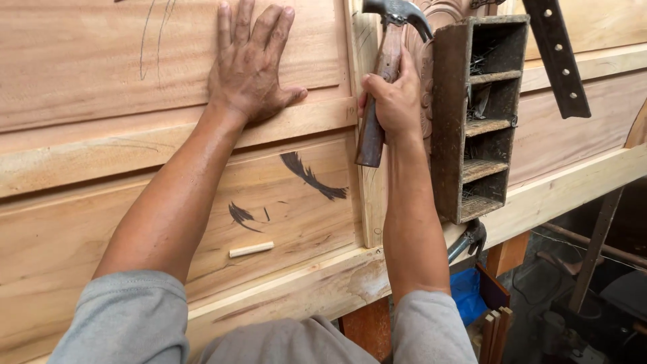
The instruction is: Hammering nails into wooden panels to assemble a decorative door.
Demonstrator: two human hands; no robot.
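R hand (396,101) grip: shut tight on hammer (377,87), mid wood handle, steel head up, prob. ready to tap | L hand (251,64) grip: let go, flat on wood panel (101,61), seems to press it still | panel: pale, smooth, big, w/ dark marks | small peg (251,249) lies loose below | dark nail box (480,114) just R of hammer

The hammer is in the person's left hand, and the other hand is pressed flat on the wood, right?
Not quite. The head view shows the hammer held in the right hand, gripped around its wooden handle. It is the left hand that is pressed flat, fingers spread, on the wooden panel.
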